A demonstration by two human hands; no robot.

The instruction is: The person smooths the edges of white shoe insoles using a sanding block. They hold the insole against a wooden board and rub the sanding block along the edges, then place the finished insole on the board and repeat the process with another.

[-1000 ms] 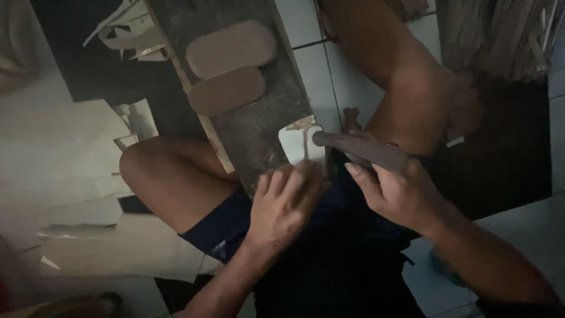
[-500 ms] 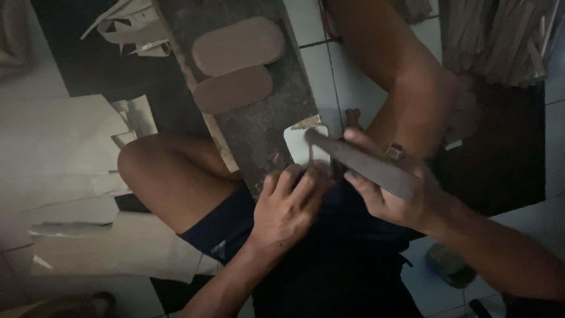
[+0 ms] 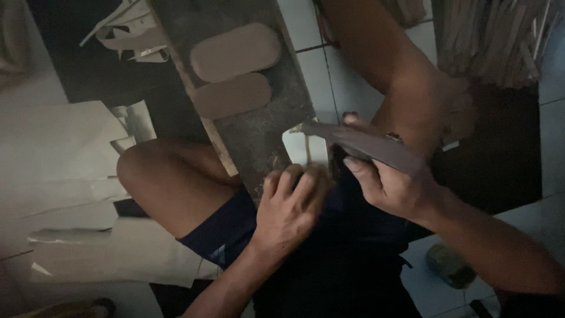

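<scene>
- Leftmost, pale paper sheets (image 3: 59, 171) lie spread on the floor, overlapping, edges curled.
- Above them, white offcuts (image 3: 126, 32) sit in a loose heap on a dark mat (image 3: 88, 76).
- Left knee (image 3: 159, 176) bent, bare; dark shorts (image 3: 229, 229) below it.
- A dark board (image 3: 259, 135) runs from the top of frame down toward the lap, tilted, its near end between the knees.
- On the board's far part: two tan oval cutouts (image 3: 235, 53), one above the other, just beside each other, well apart from both hands.
- Left hand (image 3: 288, 206) rests palm down at the board's near end, fingers curled and pressed together, knuckles up. It seems to press on the lower edge of a white piece (image 3: 303, 147); contact itself is hidden under the fingers.
- The white piece lies flat at the board's near right corner, directly beyond the left hand and beneath the blade.
- Right hand (image 3: 388, 182) is closed round the handle end of a long dark blade (image 3: 359, 144), fingers wrapped underneath.
- The blade slants up-left from the right hand, tip over the white piece's top edge. Touching or just above: cannot tell, too dim.
- Right knee (image 3: 412, 88) raised behind the right hand.
- Far right, a bundle of pale strips (image 3: 494, 35) at top; tiled floor (image 3: 553, 147) at the edge.
</scene>
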